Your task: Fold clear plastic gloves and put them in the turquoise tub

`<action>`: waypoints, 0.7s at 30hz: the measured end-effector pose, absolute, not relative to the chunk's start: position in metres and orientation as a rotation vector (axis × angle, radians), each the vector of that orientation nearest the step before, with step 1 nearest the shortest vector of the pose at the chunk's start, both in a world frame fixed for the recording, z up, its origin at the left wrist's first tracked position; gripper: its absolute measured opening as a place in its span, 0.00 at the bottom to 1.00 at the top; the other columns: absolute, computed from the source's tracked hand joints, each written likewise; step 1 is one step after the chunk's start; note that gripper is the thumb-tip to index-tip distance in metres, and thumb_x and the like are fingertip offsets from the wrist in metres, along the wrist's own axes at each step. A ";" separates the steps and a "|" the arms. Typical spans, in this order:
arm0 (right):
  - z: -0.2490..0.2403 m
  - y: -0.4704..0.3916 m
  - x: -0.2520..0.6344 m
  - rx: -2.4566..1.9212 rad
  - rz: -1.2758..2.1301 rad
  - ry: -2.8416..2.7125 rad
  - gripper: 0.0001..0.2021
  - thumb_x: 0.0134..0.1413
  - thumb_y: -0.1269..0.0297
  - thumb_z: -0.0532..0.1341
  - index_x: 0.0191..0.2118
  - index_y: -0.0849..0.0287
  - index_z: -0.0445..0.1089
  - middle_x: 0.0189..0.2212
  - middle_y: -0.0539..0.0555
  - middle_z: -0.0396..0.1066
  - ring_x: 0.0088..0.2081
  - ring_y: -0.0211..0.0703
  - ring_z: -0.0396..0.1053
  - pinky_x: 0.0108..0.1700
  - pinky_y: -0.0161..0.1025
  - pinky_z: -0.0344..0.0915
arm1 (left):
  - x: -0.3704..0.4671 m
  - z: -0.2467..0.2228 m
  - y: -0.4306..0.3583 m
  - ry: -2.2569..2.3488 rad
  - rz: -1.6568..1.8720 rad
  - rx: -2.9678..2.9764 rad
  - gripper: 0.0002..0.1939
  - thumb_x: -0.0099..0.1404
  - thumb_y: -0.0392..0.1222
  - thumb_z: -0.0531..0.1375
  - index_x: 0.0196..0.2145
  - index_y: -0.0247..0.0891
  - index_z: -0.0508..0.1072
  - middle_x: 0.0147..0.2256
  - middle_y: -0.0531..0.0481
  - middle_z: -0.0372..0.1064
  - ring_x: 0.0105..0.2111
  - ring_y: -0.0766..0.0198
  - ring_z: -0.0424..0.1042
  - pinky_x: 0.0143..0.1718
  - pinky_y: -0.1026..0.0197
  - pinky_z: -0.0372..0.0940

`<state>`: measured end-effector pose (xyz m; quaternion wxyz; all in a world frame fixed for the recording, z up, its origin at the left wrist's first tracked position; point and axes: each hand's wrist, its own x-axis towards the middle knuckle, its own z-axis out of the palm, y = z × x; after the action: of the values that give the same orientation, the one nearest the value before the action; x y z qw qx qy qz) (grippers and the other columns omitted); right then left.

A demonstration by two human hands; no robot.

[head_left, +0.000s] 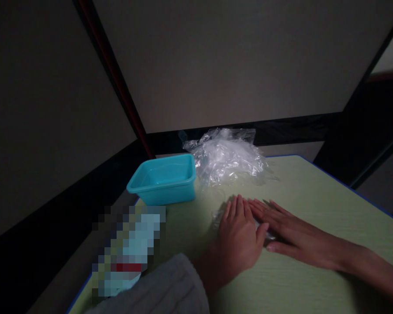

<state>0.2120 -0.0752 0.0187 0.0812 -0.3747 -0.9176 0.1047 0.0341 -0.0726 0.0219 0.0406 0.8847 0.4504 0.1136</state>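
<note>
My left hand (239, 237) lies palm down on a small piece of clear plastic (217, 218) on the pale green table (301, 187). Its fingers are stretched out and point away from me. Just to the right, my right hand (286, 226) rests flat with its fingers extended toward the left hand, their fingertips close together. Some of the clear plastic shows between the two hands; the rest is hidden beneath them.
A turquoise plastic basin (165, 192) stands at the back left of the table. Beside it is a heap of crumpled clear plastic bags (229, 157). A blurred-out light blue item (134, 248) lies at the left edge. Behind the table rises a grey panel (236, 65).
</note>
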 end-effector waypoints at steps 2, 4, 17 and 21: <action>0.017 -0.082 0.207 -1.166 0.231 -2.696 0.37 0.60 0.48 0.49 0.64 0.59 0.26 0.64 0.63 0.39 0.63 0.55 0.38 0.60 0.63 0.43 | 0.033 0.014 -0.076 1.382 0.407 2.703 0.31 0.70 0.49 0.41 0.60 0.18 0.51 0.61 0.29 0.46 0.62 0.49 0.44 0.60 0.48 0.48; 0.012 -0.088 0.203 -1.181 0.145 -2.679 0.39 0.59 0.47 0.50 0.64 0.58 0.26 0.64 0.63 0.39 0.63 0.56 0.39 0.59 0.62 0.46 | 0.029 0.008 -0.078 1.359 0.446 2.704 0.30 0.70 0.48 0.42 0.60 0.19 0.51 0.61 0.30 0.45 0.62 0.49 0.44 0.61 0.49 0.48; -0.010 -0.091 0.194 -1.156 -0.021 -2.654 0.44 0.57 0.46 0.52 0.64 0.59 0.18 0.64 0.65 0.39 0.62 0.58 0.43 0.58 0.62 0.50 | 0.004 -0.006 -0.075 1.254 0.400 2.730 0.30 0.70 0.50 0.43 0.61 0.24 0.51 0.63 0.37 0.42 0.62 0.53 0.43 0.61 0.50 0.47; -0.012 -0.092 0.195 -1.177 -0.008 -2.632 0.43 0.58 0.46 0.51 0.64 0.58 0.20 0.64 0.63 0.40 0.63 0.57 0.44 0.60 0.60 0.46 | 0.002 -0.006 -0.076 1.263 0.366 2.730 0.32 0.69 0.53 0.45 0.61 0.25 0.51 0.63 0.37 0.41 0.63 0.52 0.41 0.61 0.50 0.47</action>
<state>0.1951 -0.0917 -0.0119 0.1290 -0.4048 -0.9053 -0.0026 0.0022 -0.0759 -0.0065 0.0554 0.8996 0.4161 0.1206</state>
